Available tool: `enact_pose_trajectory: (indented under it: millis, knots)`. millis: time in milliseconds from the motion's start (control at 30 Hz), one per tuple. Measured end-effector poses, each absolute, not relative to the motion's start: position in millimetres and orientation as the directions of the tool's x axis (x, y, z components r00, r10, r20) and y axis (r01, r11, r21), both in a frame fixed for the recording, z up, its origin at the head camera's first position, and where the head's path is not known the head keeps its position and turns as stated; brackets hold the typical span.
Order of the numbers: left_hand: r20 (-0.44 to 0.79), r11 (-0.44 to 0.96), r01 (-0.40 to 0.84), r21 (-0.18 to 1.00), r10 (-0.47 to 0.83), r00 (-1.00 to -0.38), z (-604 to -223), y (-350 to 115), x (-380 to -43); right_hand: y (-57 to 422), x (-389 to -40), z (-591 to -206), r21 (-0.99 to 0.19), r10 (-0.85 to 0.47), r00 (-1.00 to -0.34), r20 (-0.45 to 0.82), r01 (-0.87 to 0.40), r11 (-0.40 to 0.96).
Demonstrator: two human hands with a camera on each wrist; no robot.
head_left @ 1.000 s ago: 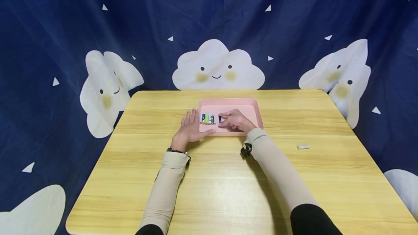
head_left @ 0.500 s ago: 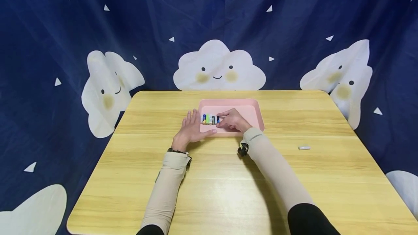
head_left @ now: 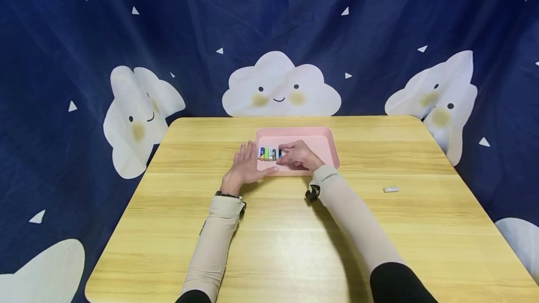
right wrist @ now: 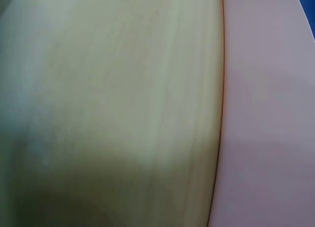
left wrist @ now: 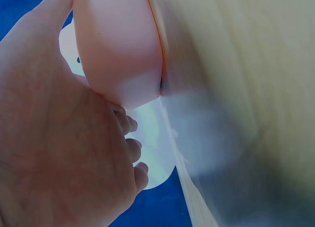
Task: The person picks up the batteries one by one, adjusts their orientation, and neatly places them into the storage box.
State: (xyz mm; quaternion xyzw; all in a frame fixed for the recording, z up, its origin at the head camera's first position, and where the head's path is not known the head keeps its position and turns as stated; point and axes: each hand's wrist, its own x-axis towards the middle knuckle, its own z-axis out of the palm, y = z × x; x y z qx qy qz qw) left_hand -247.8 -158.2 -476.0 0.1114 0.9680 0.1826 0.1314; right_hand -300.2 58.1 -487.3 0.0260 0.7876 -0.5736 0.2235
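A pink tray [head_left: 316, 142] lies near the table's far edge. Inside it, at the left, several small batteries [head_left: 267, 154] stand side by side in a row. My right hand [head_left: 301, 155] pinches a dark blue battery [head_left: 280, 153] between thumb and forefinger, close to the row's right end. My left hand [head_left: 245, 166] rests against the tray's left side, fingers straight and thumb along the front rim. In the left wrist view, that hand [left wrist: 64, 138] is at the tray's corner [left wrist: 120, 49]. The right wrist view shows only the tray's wall [right wrist: 270, 113] beside the tabletop; the right hand is out of it.
A lone whitish battery [head_left: 390, 190] lies on the wooden table [head_left: 168, 228] to the right of the tray. A dark blue curtain [head_left: 252, 8] with white clouds hangs behind the table.
My right hand has shifted slightly left with the dark blue battery, narrowing the gap to the row. The left hand stays in place.
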Motion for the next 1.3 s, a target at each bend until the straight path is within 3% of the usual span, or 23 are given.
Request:
enact_pose_trajectory:
  millis: [300,667,1300]
  knots:
    - [-0.226,0.907,0.161,0.389,0.264,-0.938,-477.1,-157.2,-246.7,82.3,-292.7,-472.0,-0.909,-0.245,-0.921,-0.303,0.201,0.366]
    - [-0.236,0.903,0.15,0.403,0.261,-0.936,-478.3,-157.1,-246.1,150.6,-271.6,-451.6,-0.91,-0.245,-0.96,-0.137,0.024,0.415]
    - [-0.25,0.903,0.147,0.404,0.263,-0.932,-477.4,-159.0,-250.9,309.9,-198.1,-444.6,-0.682,-0.365,-0.931,0.015,-0.276,0.677]
